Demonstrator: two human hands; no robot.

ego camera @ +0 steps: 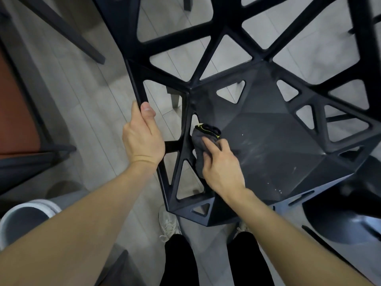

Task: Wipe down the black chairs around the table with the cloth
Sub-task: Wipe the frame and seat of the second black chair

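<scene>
A black chair (274, 145) with triangular cut-outs fills the middle and right of the view, seen from above. My left hand (142, 137) grips a bar of its frame at the left side, thumb over the top. My right hand (221, 165) presses a dark grey cloth (203, 145) with a yellow-green edge onto the left part of the seat, fingers curled over the cloth. Pale dusty streaks show on the seat to the right of the cloth.
A second black chair seat (346, 219) stands at the lower right. A white bucket (22, 221) sits on the floor at the lower left. A dark table leg (68, 32) crosses the upper left, a reddish surface (12, 112) beside it. My shoes (169, 226) stand on grey floorboards.
</scene>
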